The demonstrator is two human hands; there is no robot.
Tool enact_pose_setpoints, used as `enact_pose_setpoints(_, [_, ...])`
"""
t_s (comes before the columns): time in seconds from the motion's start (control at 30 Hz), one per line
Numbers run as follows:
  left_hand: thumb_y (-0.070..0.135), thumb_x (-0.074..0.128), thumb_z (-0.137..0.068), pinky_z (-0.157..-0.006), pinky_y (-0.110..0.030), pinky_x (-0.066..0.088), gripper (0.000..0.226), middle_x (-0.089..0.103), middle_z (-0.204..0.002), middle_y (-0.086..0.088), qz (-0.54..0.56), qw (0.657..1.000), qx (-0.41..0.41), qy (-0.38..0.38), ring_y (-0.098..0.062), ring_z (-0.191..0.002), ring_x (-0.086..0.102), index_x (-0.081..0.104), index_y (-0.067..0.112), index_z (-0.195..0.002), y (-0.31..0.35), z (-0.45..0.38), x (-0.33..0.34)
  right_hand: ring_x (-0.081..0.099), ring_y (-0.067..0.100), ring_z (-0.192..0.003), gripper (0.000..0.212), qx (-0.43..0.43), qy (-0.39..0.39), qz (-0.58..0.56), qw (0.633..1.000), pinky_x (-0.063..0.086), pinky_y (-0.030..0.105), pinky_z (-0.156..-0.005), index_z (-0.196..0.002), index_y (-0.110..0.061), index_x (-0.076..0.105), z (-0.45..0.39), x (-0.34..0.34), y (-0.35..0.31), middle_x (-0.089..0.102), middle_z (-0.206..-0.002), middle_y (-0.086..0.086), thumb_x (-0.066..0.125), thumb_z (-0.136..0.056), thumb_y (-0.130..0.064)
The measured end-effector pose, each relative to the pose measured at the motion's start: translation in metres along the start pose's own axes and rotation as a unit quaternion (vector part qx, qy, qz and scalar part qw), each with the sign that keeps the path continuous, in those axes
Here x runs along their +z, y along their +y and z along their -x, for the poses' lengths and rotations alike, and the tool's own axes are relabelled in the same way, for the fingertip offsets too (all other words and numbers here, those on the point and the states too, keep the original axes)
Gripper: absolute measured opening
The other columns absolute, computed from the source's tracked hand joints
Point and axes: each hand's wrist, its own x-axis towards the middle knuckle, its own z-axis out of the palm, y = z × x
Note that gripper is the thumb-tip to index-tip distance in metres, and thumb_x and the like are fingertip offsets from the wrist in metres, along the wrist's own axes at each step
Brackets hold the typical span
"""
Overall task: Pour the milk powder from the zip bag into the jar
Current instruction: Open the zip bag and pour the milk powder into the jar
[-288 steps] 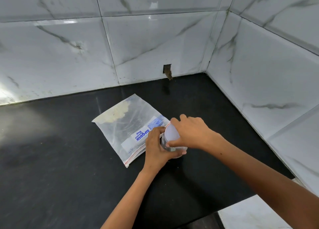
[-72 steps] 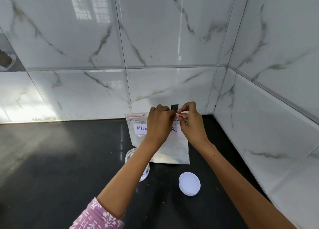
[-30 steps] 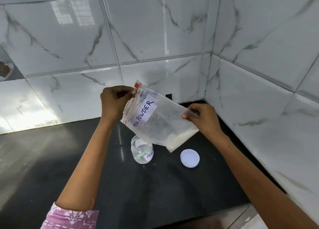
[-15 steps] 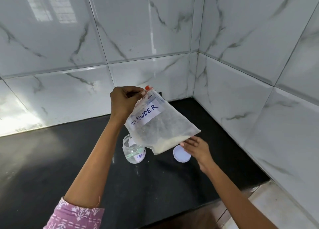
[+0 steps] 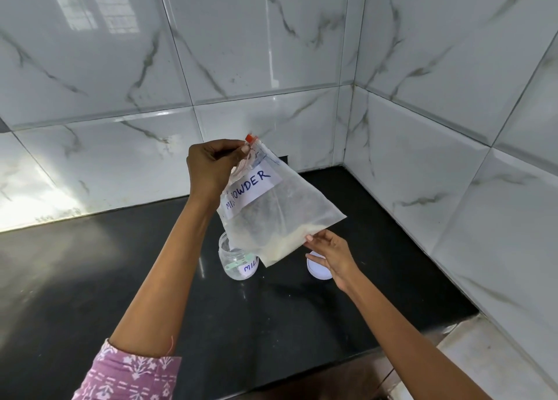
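Observation:
A clear zip bag [image 5: 283, 206] with a white "MILK POWDER" label hangs in the air, its red zip end up. My left hand [image 5: 211, 167] pinches that top end. Pale milk powder [image 5: 283, 247] lies along the bag's lower edge. My right hand [image 5: 329, 251] is open with its fingertips touching that lower edge from below. The small clear jar [image 5: 234, 259], lidless and labelled, stands on the black counter [image 5: 120, 279] directly under the bag; the bag hides part of its mouth.
The jar's white lid [image 5: 317, 271] lies flat on the counter right of the jar, partly behind my right hand. Marble-tiled walls [image 5: 453, 128] close the counter at the back and right. The counter's front edge runs at lower right.
My left hand still holds the bag's top above the jar. My right hand stays under the bag's lower edge. The bag hangs slightly lower over the jar.

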Motion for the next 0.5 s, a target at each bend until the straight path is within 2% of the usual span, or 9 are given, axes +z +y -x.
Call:
enact_pose_setpoints(0.13, [0.008,0.074,-0.077,-0.08,-0.032,0.056,0.014,0.074,-0.085,-0.007,-0.016,1.0,0.013,0.011,-0.018,-0.078,0.068,0.075,0.012,-0.09,0.002,-0.001,-0.004,0.066,0.022,-0.096,0.001,0.011,-0.009,-0.067,0.998,0.051,0.045,-0.091,-0.093,-0.016,0.055,-0.005,-0.003,-0.005,0.066,-0.1,0.005,0.055,-0.093,-0.017])
enact_pose_setpoints(0.23, [0.008,0.074,-0.077,-0.079,-0.032,0.056,0.014,0.073,-0.082,-0.004,-0.024,0.999,0.004,0.034,-0.015,-0.073,0.066,0.075,0.013,-0.091,0.001,0.0,-0.001,0.067,0.026,-0.097,0.009,0.012,-0.026,-0.091,0.995,0.055,0.05,-0.084,-0.101,-0.014,0.05,-0.007,-0.008,-0.01,0.065,-0.103,0.006,0.052,-0.094,-0.019])
enact_pose_setpoints(0.3, [0.008,0.074,-0.077,-0.079,-0.031,0.057,0.016,0.073,-0.08,-0.002,-0.022,0.999,0.001,0.049,-0.012,-0.071,0.067,0.074,0.015,-0.091,0.001,0.0,0.004,0.067,0.029,-0.1,0.029,0.006,-0.046,-0.077,0.996,0.058,0.045,-0.077,-0.112,-0.009,0.049,-0.004,-0.012,-0.01,0.066,-0.11,0.01,0.062,-0.087,-0.016])
enact_pose_setpoints(0.37, [0.007,0.074,-0.077,-0.079,-0.031,0.057,0.016,0.073,-0.08,-0.003,-0.017,0.998,0.002,0.056,-0.012,-0.072,0.067,0.074,0.015,-0.09,0.001,0.0,0.008,0.068,0.026,-0.1,0.046,-0.004,-0.069,-0.044,0.997,0.059,0.035,-0.076,-0.114,-0.007,0.054,0.001,-0.011,-0.007,0.07,-0.108,0.011,0.075,-0.073,-0.005])
enact_pose_setpoints(0.43, [0.007,0.074,-0.077,-0.079,-0.031,0.057,0.015,0.073,-0.081,-0.004,-0.016,0.998,0.004,0.058,-0.013,-0.072,0.068,0.075,0.014,-0.09,0.0,0.001,0.011,0.069,0.022,-0.097,0.046,-0.02,-0.068,-0.002,0.998,0.057,0.028,-0.08,-0.105,-0.007,0.063,0.004,-0.008,-0.002,0.073,-0.102,0.01,0.08,-0.063,0.001])
enact_pose_setpoints(0.5, [0.006,0.073,-0.077,-0.078,-0.029,0.057,0.014,0.073,-0.08,-0.003,-0.02,0.998,0.004,0.063,-0.012,-0.071,0.068,0.075,0.014,-0.089,-0.001,0.0,0.011,0.07,0.019,-0.093,0.033,-0.038,-0.042,0.013,0.998,0.057,0.024,-0.081,-0.093,-0.01,0.069,0.005,-0.006,0.001,0.075,-0.094,0.007,0.08,-0.063,0.0])
